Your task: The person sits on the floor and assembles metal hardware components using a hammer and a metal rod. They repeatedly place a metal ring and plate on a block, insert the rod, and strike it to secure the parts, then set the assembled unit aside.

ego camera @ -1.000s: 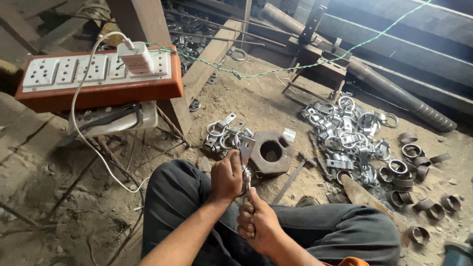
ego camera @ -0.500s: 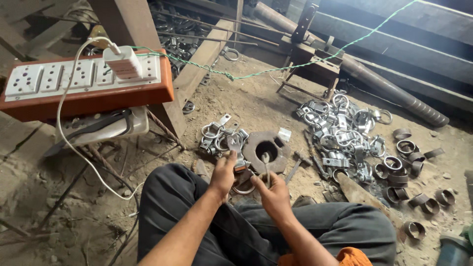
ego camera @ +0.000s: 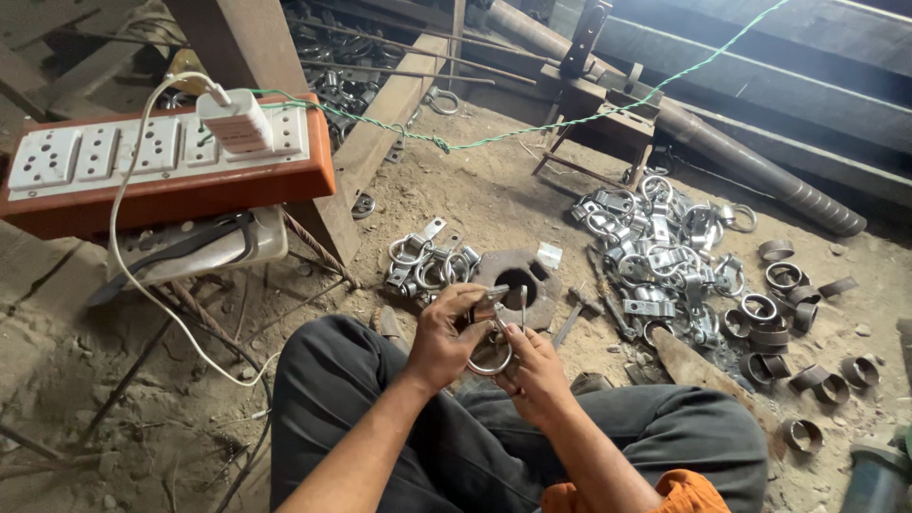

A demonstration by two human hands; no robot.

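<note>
Your left hand point(ego camera: 445, 334) grips a shiny metal clamp point(ego camera: 490, 332) with a round ring hanging below it, held just above your knees. Your right hand point(ego camera: 535, 366) pinches a thin pin point(ego camera: 522, 306) upright beside the clamp. Just beyond sits a rusty round block point(ego camera: 532, 275) with a hole, between two piles of clamps point(ego camera: 655, 256) on the dirt.

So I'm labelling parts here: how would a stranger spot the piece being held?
Start at the heavy holed metal block on the dirt. Just before it, left hand and right hand hold a ring clamp, the only one lifted off the ground.
</note>
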